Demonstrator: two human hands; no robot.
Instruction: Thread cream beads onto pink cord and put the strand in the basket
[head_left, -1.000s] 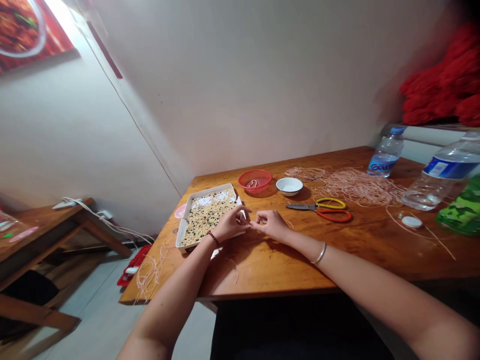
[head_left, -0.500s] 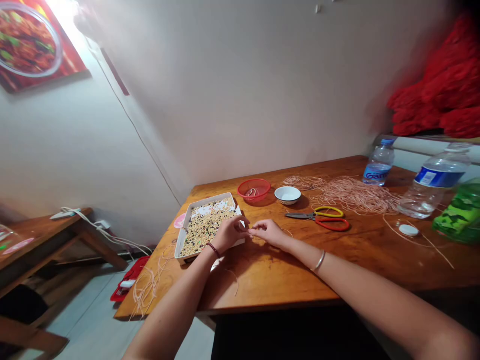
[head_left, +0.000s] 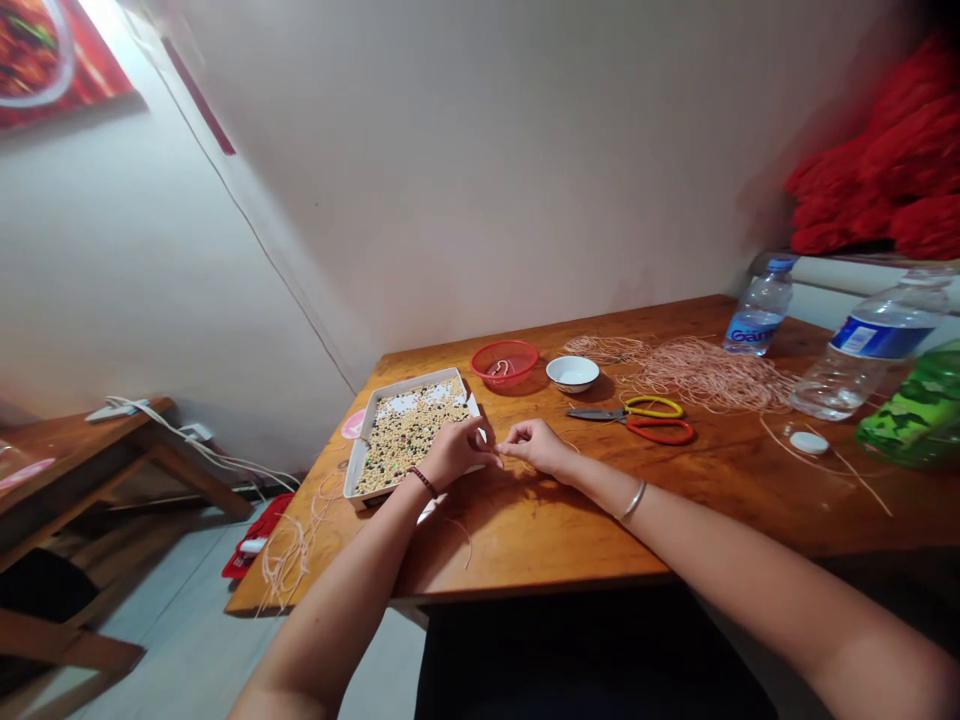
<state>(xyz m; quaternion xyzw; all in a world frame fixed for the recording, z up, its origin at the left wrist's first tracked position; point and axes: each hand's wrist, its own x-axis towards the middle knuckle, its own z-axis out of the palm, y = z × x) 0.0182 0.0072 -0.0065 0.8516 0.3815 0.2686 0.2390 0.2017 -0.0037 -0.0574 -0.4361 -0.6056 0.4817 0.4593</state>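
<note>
My left hand (head_left: 455, 452) is closed in a pinch at the near right edge of a white tray (head_left: 349, 488) of small beads (head_left: 409, 435), mostly cream with black ones among them. Just right of it, my right hand (head_left: 541, 447) pinches too, and the fingertips of both nearly meet. Between them they hold a thin pale-pink cord (head_left: 469, 552); its strands show below the left hand and beside the right. Any bead at the fingertips is too small to make out.
Behind the hands stand a red basket (head_left: 505, 364) and a white bowl (head_left: 573, 374). Scissors (head_left: 651, 418) lie to the right, before a heap of pink cord (head_left: 697, 372). Bottles (head_left: 844, 370) and a white cap (head_left: 809, 443) are far right. Loose strands (head_left: 289, 555) hang over the left edge.
The view has shifted slightly, so the tabletop sits a little higher. My hands stay pinched together by the tray, with the right fingertips now a bit above the left ones.
</note>
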